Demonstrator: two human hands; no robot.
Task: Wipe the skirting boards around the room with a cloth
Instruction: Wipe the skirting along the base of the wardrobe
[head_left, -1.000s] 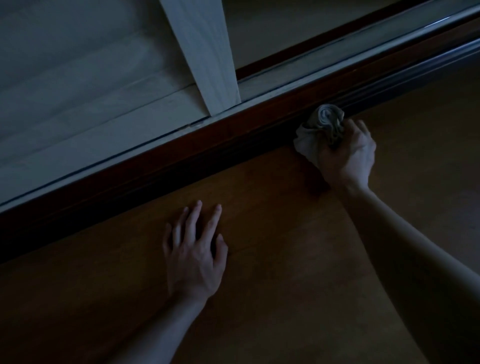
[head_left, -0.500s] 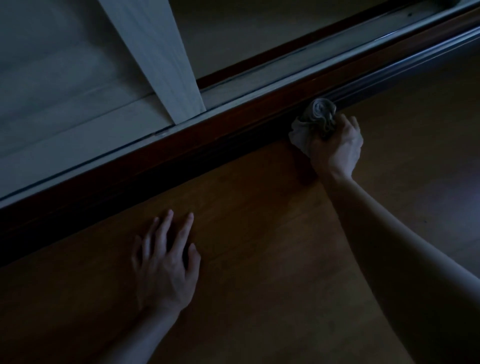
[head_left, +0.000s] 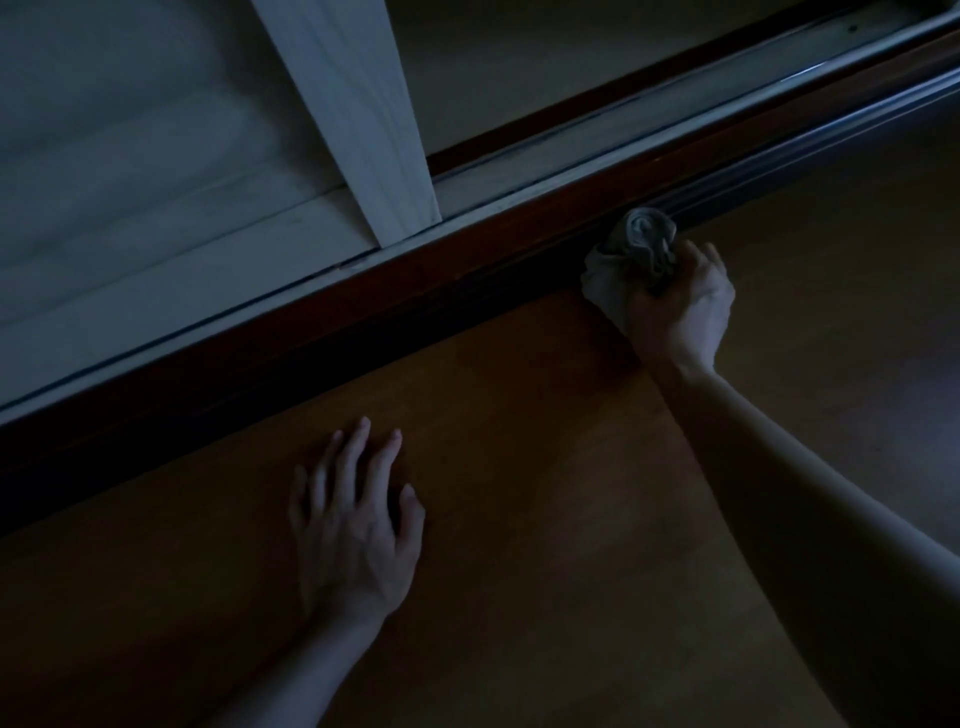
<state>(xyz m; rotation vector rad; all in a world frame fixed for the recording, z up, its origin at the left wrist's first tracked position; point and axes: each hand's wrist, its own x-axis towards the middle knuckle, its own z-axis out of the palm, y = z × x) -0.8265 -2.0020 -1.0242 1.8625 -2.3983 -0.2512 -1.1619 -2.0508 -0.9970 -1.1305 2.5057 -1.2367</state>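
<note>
A dark reddish-brown skirting board (head_left: 415, 280) runs diagonally from lower left to upper right, where floor meets wall. My right hand (head_left: 680, 306) grips a bunched grey cloth (head_left: 631, 249) and holds it against the board's lower edge at right of centre. My left hand (head_left: 358, 525) rests on the wooden floor (head_left: 519, 467) with its fingers spread, well short of the board. The room is dim and fine detail is lost.
Above the board lie pale sliding-door panels (head_left: 130, 208) and an upright pale door stile (head_left: 358, 114). A grey track rail (head_left: 779, 88) follows the board toward the upper right. My right forearm crosses the floor from the lower right.
The view has swung from side to side along the wall. My right hand keeps the cloth on the board, a little further along it. My left hand stays flat on the floor.
</note>
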